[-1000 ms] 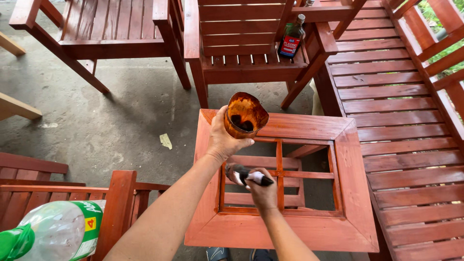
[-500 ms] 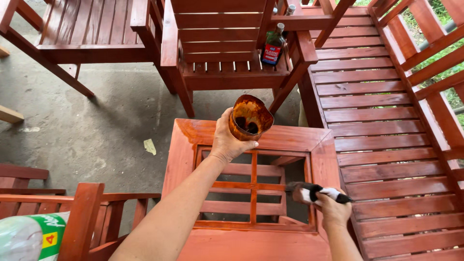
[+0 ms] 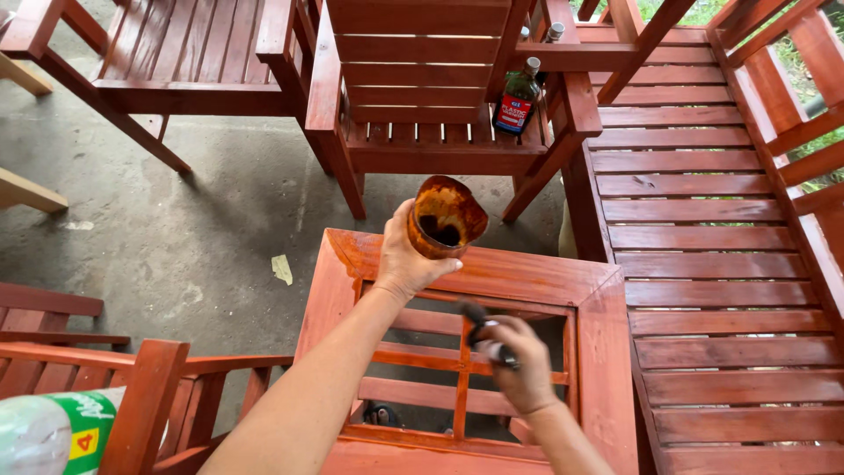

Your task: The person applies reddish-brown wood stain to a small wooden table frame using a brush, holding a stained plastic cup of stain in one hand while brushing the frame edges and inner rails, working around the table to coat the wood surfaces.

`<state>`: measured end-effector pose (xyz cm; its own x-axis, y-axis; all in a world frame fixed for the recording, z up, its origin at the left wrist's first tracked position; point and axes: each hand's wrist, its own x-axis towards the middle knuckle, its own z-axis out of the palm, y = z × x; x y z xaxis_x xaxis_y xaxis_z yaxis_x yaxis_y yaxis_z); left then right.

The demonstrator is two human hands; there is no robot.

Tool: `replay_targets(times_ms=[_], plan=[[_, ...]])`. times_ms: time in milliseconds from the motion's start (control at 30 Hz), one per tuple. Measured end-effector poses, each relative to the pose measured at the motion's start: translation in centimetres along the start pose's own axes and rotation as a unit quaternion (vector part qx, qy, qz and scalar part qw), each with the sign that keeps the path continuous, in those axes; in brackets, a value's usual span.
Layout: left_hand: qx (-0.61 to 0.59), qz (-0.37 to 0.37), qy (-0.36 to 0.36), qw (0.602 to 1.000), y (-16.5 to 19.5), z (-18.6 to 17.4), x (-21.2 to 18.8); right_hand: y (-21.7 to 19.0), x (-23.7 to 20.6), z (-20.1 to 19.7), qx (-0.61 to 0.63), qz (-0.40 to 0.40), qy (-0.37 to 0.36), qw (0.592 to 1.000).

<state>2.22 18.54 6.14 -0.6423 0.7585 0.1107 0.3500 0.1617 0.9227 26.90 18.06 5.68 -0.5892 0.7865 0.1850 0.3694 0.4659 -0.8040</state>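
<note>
Left hand [image 3: 406, 257] clamped round stained cup [image 3: 445, 217], right hand [image 3: 525, 374] gripping brush [image 3: 482, 329], bristles angled up-left over table frame [image 3: 492, 273].

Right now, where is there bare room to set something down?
Free: the slatted red wooden bench on the right, and the grey concrete floor to the left. Crowded: the small red wooden table, where both hands work, and the chair seat holding a dark glass bottle.

Dark bottle [image 3: 517, 98] – red label – on chair; green-labelled bottle [image 3: 54, 431] bottom-left.
</note>
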Motion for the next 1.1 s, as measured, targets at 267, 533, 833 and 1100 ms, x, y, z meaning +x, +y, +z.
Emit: replay_targets(times_ms=[267,533,833,1100], plan=[[0.008,-0.01,-0.007,1.0,-2.5,-3.7,1.8,-5.0,3.3,8.6,0.009,-0.16,-0.122,0.979],[0.035,-0.029,-0.017,0.999,-3.3,-6.0,2.8,-4.7,5.4,11.8,0.01,-0.145,-0.133,0.98],[0.018,-0.037,-0.022,0.999,-2.4,-2.8,3.1,-3.1,5.5,8.7,0.008,-0.122,-0.138,0.983],[-0.002,-0.029,-0.027,0.999,-0.4,2.3,4.1,0.8,4.5,0.1,-0.021,-0.062,-0.153,0.986]])
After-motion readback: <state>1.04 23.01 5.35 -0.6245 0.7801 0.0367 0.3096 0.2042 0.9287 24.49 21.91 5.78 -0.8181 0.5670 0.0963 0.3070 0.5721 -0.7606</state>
